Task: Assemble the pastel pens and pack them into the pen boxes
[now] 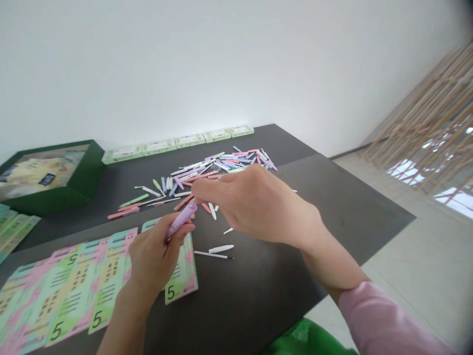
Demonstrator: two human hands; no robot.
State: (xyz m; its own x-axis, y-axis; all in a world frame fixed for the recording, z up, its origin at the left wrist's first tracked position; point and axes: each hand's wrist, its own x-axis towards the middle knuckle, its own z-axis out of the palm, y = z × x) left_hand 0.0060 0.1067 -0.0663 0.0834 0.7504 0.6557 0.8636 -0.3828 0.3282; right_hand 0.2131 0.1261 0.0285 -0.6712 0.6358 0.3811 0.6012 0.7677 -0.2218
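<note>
My left hand is closed round a purple pen barrel, held tilted up to the right above a row of pastel cards. My right hand reaches across from the right, its fingers pinched together at the barrel's upper tip; what they pinch is too small to make out. A white pen cap and a thin refill lie on the black table just below my right hand.
A heap of pastel pen parts is spread behind the hands. A row of pale green boxes lines the table's far edge. A dark green box stands at far left. Pastel cards marked 5 lie overlapping at near left.
</note>
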